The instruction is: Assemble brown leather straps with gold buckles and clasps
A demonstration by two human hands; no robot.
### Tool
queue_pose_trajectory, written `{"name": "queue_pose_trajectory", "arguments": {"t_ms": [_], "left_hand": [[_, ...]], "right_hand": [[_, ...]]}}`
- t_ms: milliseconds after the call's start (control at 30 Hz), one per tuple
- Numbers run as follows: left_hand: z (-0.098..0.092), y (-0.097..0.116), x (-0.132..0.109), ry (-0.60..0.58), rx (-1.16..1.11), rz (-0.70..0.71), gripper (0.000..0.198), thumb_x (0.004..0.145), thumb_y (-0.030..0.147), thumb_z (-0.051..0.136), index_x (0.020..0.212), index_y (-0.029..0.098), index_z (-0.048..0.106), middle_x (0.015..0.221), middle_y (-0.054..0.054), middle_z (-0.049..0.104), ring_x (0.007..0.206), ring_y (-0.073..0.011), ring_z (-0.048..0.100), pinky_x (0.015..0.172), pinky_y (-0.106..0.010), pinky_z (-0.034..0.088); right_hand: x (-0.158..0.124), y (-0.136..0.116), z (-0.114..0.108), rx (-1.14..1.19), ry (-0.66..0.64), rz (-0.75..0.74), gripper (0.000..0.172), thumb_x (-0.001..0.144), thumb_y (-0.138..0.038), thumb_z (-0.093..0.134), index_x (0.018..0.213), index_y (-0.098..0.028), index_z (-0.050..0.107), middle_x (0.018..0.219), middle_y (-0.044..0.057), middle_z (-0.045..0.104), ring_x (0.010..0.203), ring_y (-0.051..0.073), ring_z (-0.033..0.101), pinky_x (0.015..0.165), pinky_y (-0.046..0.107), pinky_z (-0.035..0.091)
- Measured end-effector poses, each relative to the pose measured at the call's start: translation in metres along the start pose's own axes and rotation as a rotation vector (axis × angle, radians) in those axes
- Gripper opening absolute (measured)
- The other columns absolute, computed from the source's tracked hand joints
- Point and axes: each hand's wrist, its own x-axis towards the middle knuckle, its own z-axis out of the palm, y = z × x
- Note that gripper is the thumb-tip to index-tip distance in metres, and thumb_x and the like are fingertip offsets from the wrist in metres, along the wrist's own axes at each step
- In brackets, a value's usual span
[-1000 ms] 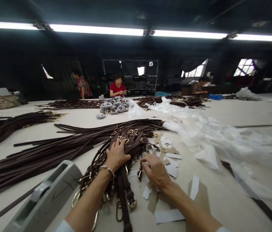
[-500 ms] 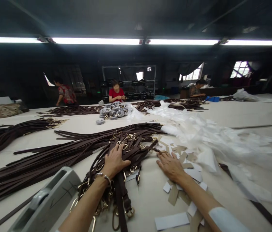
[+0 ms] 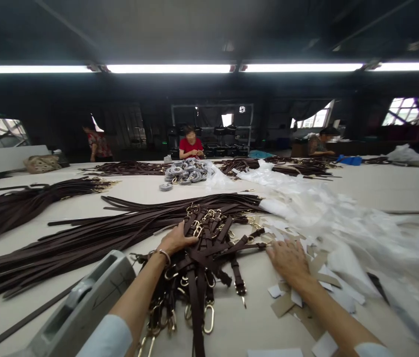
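My left hand [image 3: 175, 240] rests against the near-left side of a heap of dark brown straps [image 3: 209, 255]. Its thumb points right over the straps, and its other fingertips are partly hidden. Gold oval rings [image 3: 209, 317] and clasps hang among the strap ends. My right hand [image 3: 287, 258] lies open and low over scattered white and tan paper pieces [image 3: 321, 260]. The gold-tipped end of one strap [image 3: 246, 249] reaches its fingertips; whether it is touched I cannot tell. A buckle [image 3: 239, 286] lies between my hands on the pale table.
Long brown straps [image 3: 83, 248] stretch left from the heap. A grey tape dispenser-like block [image 3: 86, 302] stands beside my left forearm. Clear plastic bags [image 3: 328, 208] cover the right side. Grey coiled bundles [image 3: 187, 171] sit farther back, near a person in red [image 3: 190, 146].
The view has turned slightly left. The strap heap is more spread out, with a buckled end now lying on its right. My left hand has slid from its top toward its left side.
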Motion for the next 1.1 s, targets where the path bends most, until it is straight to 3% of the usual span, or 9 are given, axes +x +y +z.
{"name": "queue_pose_trajectory", "arguments": {"t_ms": [167,300,400,500,567,633,733,900,1100], "left_hand": [[0.013,0.028,-0.02,-0.135,-0.091,0.22,0.089,0.072,0.04,0.069,0.15,0.026,0.028,0.134,-0.009,0.058,0.116,-0.0306,0.059,0.096,-0.038,0.047],[0.021,0.057,-0.031,-0.261,-0.127,0.398,0.097,0.065,0.04,0.078,0.149,0.035,0.029,0.132,-0.002,0.061,0.115,-0.0281,0.06,0.096,-0.034,0.047],[0.018,0.067,-0.019,-0.348,-0.101,0.468,0.087,0.065,0.052,0.079,0.143,0.042,0.04,0.129,0.005,0.063,0.111,-0.0221,0.063,0.091,-0.026,0.049],[0.009,0.058,0.011,-0.269,-0.008,0.391,0.048,0.091,0.054,0.052,0.135,0.035,0.051,0.128,0.002,0.064,0.113,-0.0195,0.061,0.094,-0.027,0.048],[0.004,0.043,0.035,-0.122,0.083,0.265,0.048,0.097,0.042,0.046,0.141,0.024,0.044,0.143,-0.008,0.05,0.129,-0.0255,0.048,0.107,-0.04,0.039],[0.003,0.025,0.059,-0.024,0.185,0.14,0.058,0.092,0.034,0.057,0.145,0.018,0.037,0.153,-0.015,0.033,0.14,-0.0339,0.031,0.113,-0.056,0.026],[0.008,0.006,0.089,0.006,0.295,0.05,0.056,0.089,0.032,0.064,0.14,0.018,0.044,0.152,-0.014,0.033,0.139,-0.0364,0.029,0.113,-0.064,0.021],[0.022,0.011,0.105,-0.039,0.368,0.188,0.041,0.09,0.029,0.062,0.129,0.018,0.053,0.13,-0.011,0.054,0.121,-0.0296,0.051,0.104,-0.056,0.038],[0.025,0.024,0.067,-0.103,0.335,0.409,0.041,0.082,0.014,0.057,0.121,0.03,0.059,0.119,-0.002,0.064,0.113,-0.0215,0.058,0.096,-0.031,0.045]], "right_hand": [[0.001,-0.01,0.006,0.055,-0.032,0.006,0.029,0.094,-0.024,0.048,0.111,-0.011,0.067,0.112,0.016,0.069,0.114,0.034,0.057,0.104,0.055,0.033],[-0.012,-0.009,0.013,0.088,-0.03,-0.001,0.044,0.091,-0.008,0.036,0.13,-0.008,0.057,0.133,0.017,0.058,0.128,0.03,0.047,0.108,0.044,0.034],[-0.015,-0.002,0.016,0.132,-0.038,-0.036,0.042,0.094,-0.014,0.034,0.126,-0.013,0.061,0.13,0.014,0.06,0.125,0.027,0.05,0.104,0.038,0.039],[-0.014,0.001,0.016,0.152,-0.034,-0.037,0.042,0.095,-0.019,0.035,0.127,-0.016,0.062,0.131,0.012,0.06,0.123,0.028,0.051,0.104,0.039,0.039],[-0.014,0.0,0.017,0.146,-0.032,-0.017,0.044,0.095,-0.017,0.035,0.13,-0.017,0.06,0.133,0.012,0.058,0.124,0.028,0.049,0.105,0.041,0.038],[-0.014,-0.002,0.018,0.129,-0.037,0.012,0.046,0.094,-0.015,0.035,0.134,-0.018,0.057,0.135,0.012,0.056,0.126,0.028,0.048,0.107,0.042,0.036],[-0.013,-0.006,0.021,0.095,-0.049,0.051,0.048,0.094,-0.013,0.035,0.138,-0.019,0.054,0.139,0.012,0.054,0.128,0.028,0.046,0.109,0.043,0.035],[-0.012,-0.008,0.024,0.08,-0.063,0.095,0.05,0.091,-0.008,0.037,0.135,-0.018,0.058,0.14,0.012,0.053,0.129,0.029,0.045,0.11,0.044,0.032],[-0.013,-0.008,0.015,0.147,-0.058,0.076,0.051,0.091,-0.007,0.035,0.137,-0.014,0.055,0.138,0.015,0.054,0.128,0.031,0.046,0.11,0.045,0.032]]}}
